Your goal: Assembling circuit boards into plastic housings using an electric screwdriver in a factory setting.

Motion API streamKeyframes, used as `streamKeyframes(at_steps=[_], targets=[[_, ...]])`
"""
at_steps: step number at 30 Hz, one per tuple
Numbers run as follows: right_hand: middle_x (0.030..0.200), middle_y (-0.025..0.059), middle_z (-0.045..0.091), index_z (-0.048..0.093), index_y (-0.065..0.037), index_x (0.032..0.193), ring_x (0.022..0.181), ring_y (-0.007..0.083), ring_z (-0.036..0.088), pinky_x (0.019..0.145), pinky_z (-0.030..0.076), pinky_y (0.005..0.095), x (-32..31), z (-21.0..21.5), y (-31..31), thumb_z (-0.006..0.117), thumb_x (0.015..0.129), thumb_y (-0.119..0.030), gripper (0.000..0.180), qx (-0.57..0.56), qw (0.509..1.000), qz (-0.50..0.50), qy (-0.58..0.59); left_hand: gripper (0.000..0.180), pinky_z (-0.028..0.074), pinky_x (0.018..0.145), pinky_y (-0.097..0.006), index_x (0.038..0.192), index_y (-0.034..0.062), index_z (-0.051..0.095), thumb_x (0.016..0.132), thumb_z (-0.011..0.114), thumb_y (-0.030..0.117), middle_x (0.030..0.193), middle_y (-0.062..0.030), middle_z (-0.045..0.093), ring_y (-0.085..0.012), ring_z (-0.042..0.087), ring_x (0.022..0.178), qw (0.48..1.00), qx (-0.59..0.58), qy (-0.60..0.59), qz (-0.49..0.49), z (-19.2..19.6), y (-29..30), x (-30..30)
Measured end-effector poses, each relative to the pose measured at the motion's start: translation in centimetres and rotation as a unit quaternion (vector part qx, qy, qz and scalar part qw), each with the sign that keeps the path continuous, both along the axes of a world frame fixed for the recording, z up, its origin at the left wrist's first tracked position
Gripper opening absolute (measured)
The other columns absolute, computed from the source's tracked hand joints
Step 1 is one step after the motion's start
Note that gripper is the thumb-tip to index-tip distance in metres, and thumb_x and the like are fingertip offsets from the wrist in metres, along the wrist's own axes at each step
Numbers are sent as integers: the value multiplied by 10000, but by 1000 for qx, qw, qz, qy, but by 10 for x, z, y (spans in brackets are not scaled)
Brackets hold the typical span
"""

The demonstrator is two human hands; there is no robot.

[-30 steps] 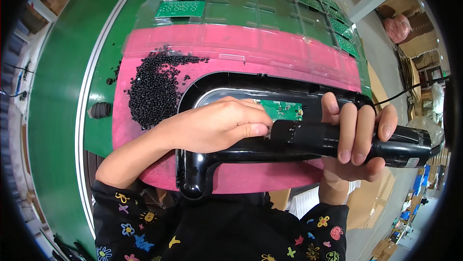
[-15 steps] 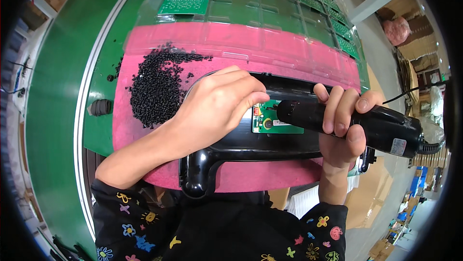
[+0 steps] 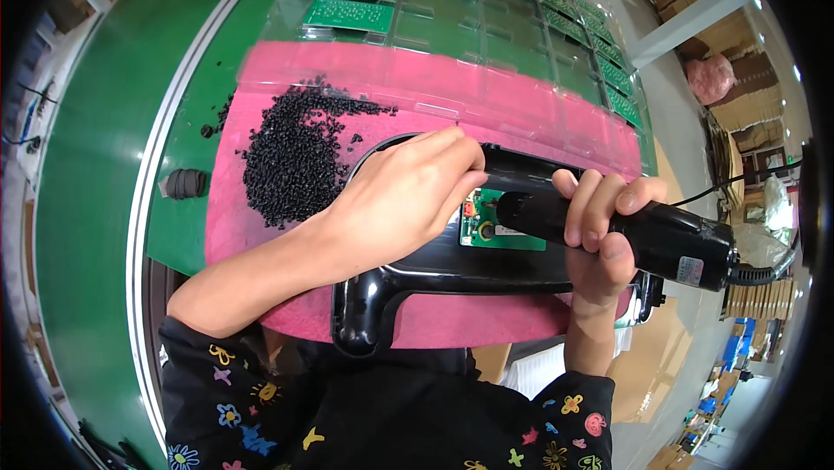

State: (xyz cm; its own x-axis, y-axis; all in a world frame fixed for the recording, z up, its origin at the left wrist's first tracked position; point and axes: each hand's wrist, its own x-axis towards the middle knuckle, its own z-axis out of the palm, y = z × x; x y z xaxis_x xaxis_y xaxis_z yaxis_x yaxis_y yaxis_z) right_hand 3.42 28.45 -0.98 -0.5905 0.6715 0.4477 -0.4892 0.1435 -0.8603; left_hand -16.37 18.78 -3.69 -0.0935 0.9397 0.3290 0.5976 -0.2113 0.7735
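Observation:
A glossy black plastic housing (image 3: 460, 277) lies across the pink mat (image 3: 486, 322) in front of me. Inside it sits a green circuit board (image 3: 512, 242) with small components. My right hand (image 3: 604, 227) is wrapped around a black electric screwdriver (image 3: 682, 246), held nearly level with its nose over the board; its tip is hard to make out. My left hand (image 3: 413, 188) bends over the housing's left part, thumb and fingertips pinched together at the board's upper left corner. Whatever that pinch holds is hidden.
A heap of small black screws (image 3: 291, 166) lies on the mat's left side. Beyond it, a clear compartment tray (image 3: 434, 109) holds several green boards (image 3: 347, 15). A dark rolled band (image 3: 184, 183) rests on the green table (image 3: 113, 209). The screwdriver's cord (image 3: 754, 274) trails right.
The right hand and screwdriver have shifted slightly left, and the tool's rear end has dropped a little. My left hand keeps its pinch at the board's corner. The whole view has shifted slightly.

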Motion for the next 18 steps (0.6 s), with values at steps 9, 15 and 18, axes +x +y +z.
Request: streamKeyframes(at_steps=[9,15,18], targets=[[686,17,490,460,-74,996,574,137,479,731,448,346,-35,15,4,662,851,-99,249,43,990,-1,-131,117,516,732,-431,928,-18,649,865,666,79,861,-156,625,-350,633,839,996,-2,80,-47,0,-3,-1],[681,25,519,487,-38,1041,559,133,497,664,465,314,-44,14,4,635,868,-40,228,22,991,15,-134,128,538,747,-454,897,-26,658,844,665,91,853,-156,630,-358,647,871,995,-32,88,-42,7,-4,-1],[667,16,508,487,-49,1041,543,124,489,739,485,320,-39,13,0,641,844,-62,250,20,992,2,-128,142,542,749,-456,902,-32,667,845,669,97,874,-166,644,-364,656,871,995,-30,81,-41,3,-4,-2]])
